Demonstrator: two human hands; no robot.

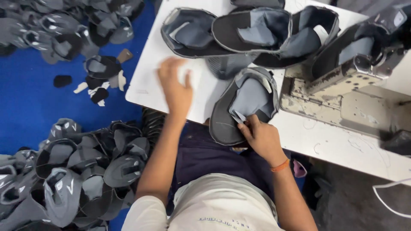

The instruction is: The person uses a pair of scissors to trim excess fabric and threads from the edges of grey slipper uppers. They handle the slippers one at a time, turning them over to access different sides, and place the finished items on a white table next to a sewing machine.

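Note:
A grey and black shoe upper (244,107) lies on the white table (147,64), hanging a little over its near edge. My right hand (259,137) pinches the upper's inner edge near its tongue. My left hand (175,87) hovers over the bare table to the left, fingers spread and blurred, holding nothing. Several more shoe uppers (252,32) are stacked in a row at the far side of the table.
A worn sewing machine (342,85) stands on the table's right part. On the blue floor to the left lie heaps of grey shoe uppers (77,171), another heap (64,25) at the top left, and loose scraps (98,81).

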